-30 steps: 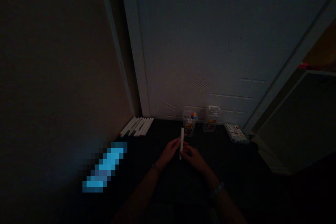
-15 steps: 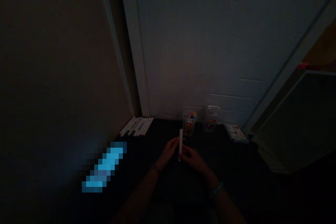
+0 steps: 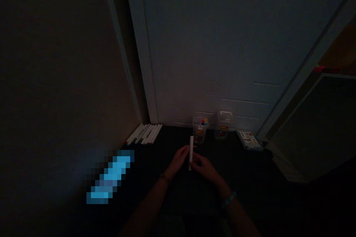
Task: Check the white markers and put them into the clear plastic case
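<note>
A white marker stands nearly upright in front of me, held over the middle of the dark table. My left hand is closed on it from the left, its fingertips partly hidden behind the barrel. From the right, my right hand pinches the same marker around its lower half. Just beyond the marker's top is a clear plastic case with a yellow and dark label and bright coloured pieces at its top. The dim light hides any print on the marker.
Several white markers lie side by side at the back left. A second clear case with a handle stands at the back, near a flat pack of markers on the right. A pixelated bright blue patch covers the left. Behind rises a pale panel.
Both hands keep the marker in almost the same place and pose. The view has shifted very slightly, and no object has visibly moved on the table.
</note>
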A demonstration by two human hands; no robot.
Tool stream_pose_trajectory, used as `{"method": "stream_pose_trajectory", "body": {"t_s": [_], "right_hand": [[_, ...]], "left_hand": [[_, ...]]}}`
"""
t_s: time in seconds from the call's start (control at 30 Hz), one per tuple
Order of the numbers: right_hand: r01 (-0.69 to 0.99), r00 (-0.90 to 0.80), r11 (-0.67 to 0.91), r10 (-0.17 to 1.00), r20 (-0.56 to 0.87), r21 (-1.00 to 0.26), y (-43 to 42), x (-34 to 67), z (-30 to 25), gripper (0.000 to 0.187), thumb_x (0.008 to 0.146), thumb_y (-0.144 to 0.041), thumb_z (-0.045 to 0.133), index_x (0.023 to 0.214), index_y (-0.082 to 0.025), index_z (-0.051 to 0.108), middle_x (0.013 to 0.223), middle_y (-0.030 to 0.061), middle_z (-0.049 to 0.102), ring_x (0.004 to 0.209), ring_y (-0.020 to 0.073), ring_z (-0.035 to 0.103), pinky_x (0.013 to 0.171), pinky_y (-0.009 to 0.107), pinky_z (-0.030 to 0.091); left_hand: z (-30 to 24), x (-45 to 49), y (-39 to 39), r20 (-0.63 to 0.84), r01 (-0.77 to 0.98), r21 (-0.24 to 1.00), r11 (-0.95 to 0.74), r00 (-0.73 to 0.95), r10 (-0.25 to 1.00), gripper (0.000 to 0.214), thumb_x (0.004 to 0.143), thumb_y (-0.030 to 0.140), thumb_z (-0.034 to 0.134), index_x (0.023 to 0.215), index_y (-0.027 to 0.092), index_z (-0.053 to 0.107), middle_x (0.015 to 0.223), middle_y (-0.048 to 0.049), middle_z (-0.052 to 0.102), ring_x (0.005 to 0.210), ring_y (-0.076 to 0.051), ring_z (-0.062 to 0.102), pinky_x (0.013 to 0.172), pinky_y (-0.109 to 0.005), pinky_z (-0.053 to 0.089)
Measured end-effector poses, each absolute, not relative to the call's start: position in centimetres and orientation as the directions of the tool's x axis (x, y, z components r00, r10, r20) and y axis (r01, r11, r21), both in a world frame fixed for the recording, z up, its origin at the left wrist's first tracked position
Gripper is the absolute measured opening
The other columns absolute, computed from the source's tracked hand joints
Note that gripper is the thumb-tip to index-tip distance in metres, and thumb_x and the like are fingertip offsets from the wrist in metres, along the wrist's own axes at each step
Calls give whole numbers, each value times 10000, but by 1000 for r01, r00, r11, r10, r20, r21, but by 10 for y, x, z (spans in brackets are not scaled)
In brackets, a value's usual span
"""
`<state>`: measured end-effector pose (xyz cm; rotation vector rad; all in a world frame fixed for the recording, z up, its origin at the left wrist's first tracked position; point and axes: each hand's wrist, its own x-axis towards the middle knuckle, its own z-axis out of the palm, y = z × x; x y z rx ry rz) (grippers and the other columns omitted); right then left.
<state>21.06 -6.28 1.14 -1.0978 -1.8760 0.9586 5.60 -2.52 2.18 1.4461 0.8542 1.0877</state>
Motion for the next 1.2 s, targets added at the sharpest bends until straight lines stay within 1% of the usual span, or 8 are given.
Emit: {"method": "stream_pose_trajectory", "body": {"t_s": [0.1,0.23,0.57,0.7,0.77,0.97,1.07,1.2], "right_hand": [[342,-360,350,906,223,-872,-63,211,11,363,812,-317,529,1156,-201,540,846,7,633,747,140,567,678,246,439],[369,-349,338,914,208,-866,-61,211,9,359,799,-316,547,1136,-195,553,855,9,635,744,139,564,681,248,441],[364,-351,337,913,208,-868,-61,211,10,396,804,-311,543,1183,-201,523,850,9,635,742,139,565,678,242,441],[369,-351,346,911,216,-863,-61,211,9,372,800,-303,544,1156,-194,541,844,10,634,738,139,563,672,240,439],[372,-353,354,909,222,-858,-61,211,9,360,798,-298,545,1143,-194,550,855,11,634,743,139,562,683,244,438],[362,-349,342,912,214,-867,-64,210,14,331,794,-308,546,1105,-195,570,836,5,634,730,139,561,679,249,442],[359,-349,335,914,207,-871,-64,210,15,347,798,-313,543,1122,-192,560,842,5,634,740,138,563,687,250,442],[352,-345,321,918,197,-879,-62,211,12,363,791,-320,554,1129,-188,554,838,2,635,733,134,564,670,244,439]], "left_hand": [[20,56,-24,167,-51,986,-159,338,926,443,850,466,401,1131,179,588,914,-39,666,888,-185,584,842,-296,422],[19,56,-23,171,-42,985,-166,328,929,431,850,465,403,1108,184,603,964,-42,659,937,-192,570,863,-297,412],[24,57,-26,144,-45,990,-137,335,931,453,835,482,420,1127,179,590,851,-33,659,830,-179,583,792,-287,442],[26,57,-27,146,-42,989,-140,314,938,424,829,473,436,1074,178,618,895,-35,661,877,-184,576,830,-290,427],[28,56,-28,156,-51,988,-147,317,935,417,834,467,432,1077,182,616,913,-34,660,895,-183,573,842,-289,420],[31,57,-31,151,-53,989,-141,303,941,434,827,482,434,1084,183,616,848,-31,665,848,-181,585,811,-285,436],[30,57,-30,151,-44,989,-144,286,946,438,819,484,445,1075,174,621,885,-38,666,873,-187,582,823,-290,435],[26,57,-27,153,-57,988,-142,328,932,438,817,474,456,1095,171,608,906,-48,669,859,-186,590,817,-302,443]]}}
